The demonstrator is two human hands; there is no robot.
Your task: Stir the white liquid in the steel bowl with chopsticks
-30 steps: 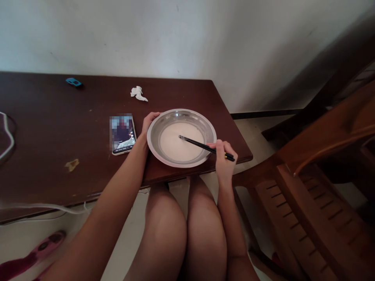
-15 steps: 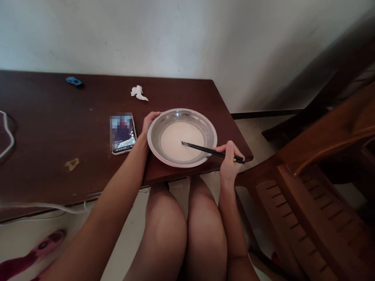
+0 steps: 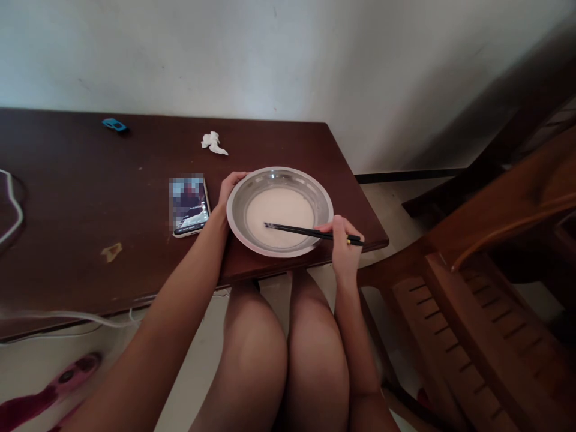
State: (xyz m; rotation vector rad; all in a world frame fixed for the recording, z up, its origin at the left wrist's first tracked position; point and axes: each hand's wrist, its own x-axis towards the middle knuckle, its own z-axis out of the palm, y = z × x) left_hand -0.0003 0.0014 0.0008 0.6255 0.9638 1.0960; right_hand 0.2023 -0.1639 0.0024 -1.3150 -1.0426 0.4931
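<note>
While left fingers [image 3: 233, 178] grip bowl [image 3: 234, 225], right clench chopsticks [image 3: 310, 231]; brown table [image 3: 288, 141], pale wall [image 3: 279, 60].

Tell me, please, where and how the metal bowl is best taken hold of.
I would grip the metal bowl by its rim, from left and right: it is wide and holds whitish liquid, so opposite grips should keep it level.

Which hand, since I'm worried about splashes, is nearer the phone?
Left: the left hand is beside the phone, against the bowl; the right hand is across the bowl, holding chopsticks.
</note>
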